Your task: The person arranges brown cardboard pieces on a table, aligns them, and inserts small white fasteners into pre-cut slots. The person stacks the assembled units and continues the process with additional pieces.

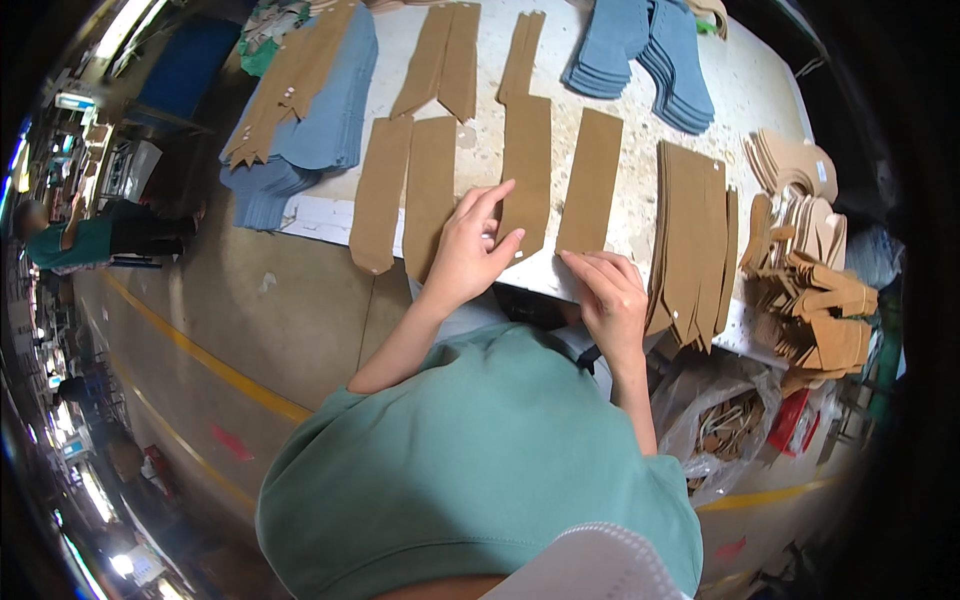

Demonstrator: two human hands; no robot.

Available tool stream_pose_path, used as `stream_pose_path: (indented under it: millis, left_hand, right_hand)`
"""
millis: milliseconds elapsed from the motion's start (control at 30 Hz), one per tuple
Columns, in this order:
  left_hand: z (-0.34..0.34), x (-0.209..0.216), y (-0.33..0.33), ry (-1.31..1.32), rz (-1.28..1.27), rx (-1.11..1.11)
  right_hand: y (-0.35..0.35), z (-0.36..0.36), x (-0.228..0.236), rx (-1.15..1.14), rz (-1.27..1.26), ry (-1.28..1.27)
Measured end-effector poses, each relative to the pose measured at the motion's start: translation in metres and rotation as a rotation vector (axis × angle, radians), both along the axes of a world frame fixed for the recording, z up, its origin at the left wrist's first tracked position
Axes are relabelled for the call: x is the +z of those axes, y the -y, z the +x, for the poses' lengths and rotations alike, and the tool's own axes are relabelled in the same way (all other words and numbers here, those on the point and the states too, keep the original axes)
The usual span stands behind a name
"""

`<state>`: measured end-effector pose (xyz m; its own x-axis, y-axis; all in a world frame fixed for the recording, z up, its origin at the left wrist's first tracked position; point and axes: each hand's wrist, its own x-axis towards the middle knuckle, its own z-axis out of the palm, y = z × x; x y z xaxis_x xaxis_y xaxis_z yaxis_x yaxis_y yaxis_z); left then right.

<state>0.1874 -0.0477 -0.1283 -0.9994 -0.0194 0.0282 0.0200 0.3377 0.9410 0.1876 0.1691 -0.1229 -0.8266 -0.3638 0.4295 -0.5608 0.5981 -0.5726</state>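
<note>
Loose Brown Panels Risk Sliding Askew

The left hand (474,242), open with fingers loosely curled, sits over the third brown cut panel (527,140); a brush could skew it, as no weight shows on it. The right hand (612,295) has fingertips at the fourth panel's (592,170) near end; I cannot tell whether they pinch. A tug there might crease it.

Counted: one blue pile (350,90), four front-row panels on the white table (480,150), two far blue stacks (680,70), one brown stack (690,230).
</note>
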Motion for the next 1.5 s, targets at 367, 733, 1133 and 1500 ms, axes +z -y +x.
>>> stream_pose_path:
  millis: [367,733,1133,1500]
  left_hand:
    - [0.028,0.015,0.009,0.08,0.009,0.024]
    - [0.019,0.036,0.022,-0.012,-0.255,0.006]
    - [-0.194,0.036,0.13,0.12,-1.169,0.235]
    - [-0.196,0.026,0.129,-0.12,-0.838,0.352]
  right_hand:
    - [-0.003,0.015,-0.01,0.145,-0.196,0.13]
    - [0.0,0.002,0.003,0.04,-0.167,0.154]
    - [0.033,-0.033,-0.023,-0.099,0.236,0.036]
    - [0.029,-0.032,-0.023,-0.067,0.158,0.014]
